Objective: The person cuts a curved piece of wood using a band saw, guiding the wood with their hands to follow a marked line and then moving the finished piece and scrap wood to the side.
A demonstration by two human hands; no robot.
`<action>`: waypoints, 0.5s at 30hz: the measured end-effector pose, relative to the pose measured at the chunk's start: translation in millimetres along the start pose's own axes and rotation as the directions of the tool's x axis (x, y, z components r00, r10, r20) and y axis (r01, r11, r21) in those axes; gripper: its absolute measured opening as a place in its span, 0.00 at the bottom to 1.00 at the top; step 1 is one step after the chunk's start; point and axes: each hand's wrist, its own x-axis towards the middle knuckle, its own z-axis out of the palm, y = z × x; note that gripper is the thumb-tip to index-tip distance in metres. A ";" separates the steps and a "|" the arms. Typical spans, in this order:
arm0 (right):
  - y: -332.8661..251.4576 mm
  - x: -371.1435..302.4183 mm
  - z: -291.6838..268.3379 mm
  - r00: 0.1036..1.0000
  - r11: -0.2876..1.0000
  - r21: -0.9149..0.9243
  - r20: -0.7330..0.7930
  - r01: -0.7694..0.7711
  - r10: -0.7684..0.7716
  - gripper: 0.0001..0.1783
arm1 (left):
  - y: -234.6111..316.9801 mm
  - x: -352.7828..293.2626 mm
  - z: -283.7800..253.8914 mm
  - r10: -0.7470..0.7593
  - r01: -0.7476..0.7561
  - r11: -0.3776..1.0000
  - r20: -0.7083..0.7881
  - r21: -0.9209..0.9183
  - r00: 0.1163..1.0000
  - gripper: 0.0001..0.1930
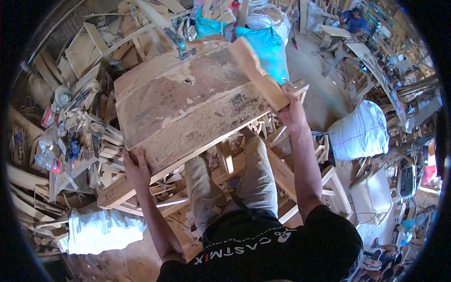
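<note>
A wide, worn wooden board [188, 94] with a small hole and sawdust on it lies across a wooden frame in front of me. My left hand [137, 170] grips its near left corner, with thumb and fingers at the edge. Along the board's right side lies a thick, wavy-edged plank [258, 75], its long axis running away from me. My right hand [293, 113] is closed on the near end of that plank; some fingers are hidden beneath it. At the board's far edge is a teal clamp-like tool [181, 44].
Wood offcuts [108, 145] pile up at the left, with a plastic bottle [49, 162] among them. A blue sack [268, 49] stands beyond the plank, and a white sack [361, 130] at the right. Another person [354, 22] sits far right near benches. The frame's beams [282, 171] surround my legs.
</note>
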 end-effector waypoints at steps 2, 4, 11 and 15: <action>2.7 -27.1 7.0 0.978 0.953 0.229 0.119 -0.198 0.174 0.28 | -0.3 -3.7 -1.4 0.249 -0.220 0.963 -0.203 0.155 0.947 0.33; 11.3 -41.6 7.3 0.976 0.947 0.236 0.070 -0.219 0.208 0.30 | 44.4 -13.1 -5.6 0.360 -0.356 0.933 -0.141 0.052 0.922 0.32; 14.9 -119.7 89.3 0.956 0.974 -0.143 0.212 -0.177 0.204 0.36 | 168.2 -74.1 24.9 0.633 -0.508 0.747 0.224 -0.429 0.741 0.35; 24.8 -131.7 106.9 0.882 0.969 -0.232 0.433 -0.088 0.185 0.33 | 165.1 -64.0 57.5 0.343 -0.162 0.790 0.207 -0.591 0.916 0.26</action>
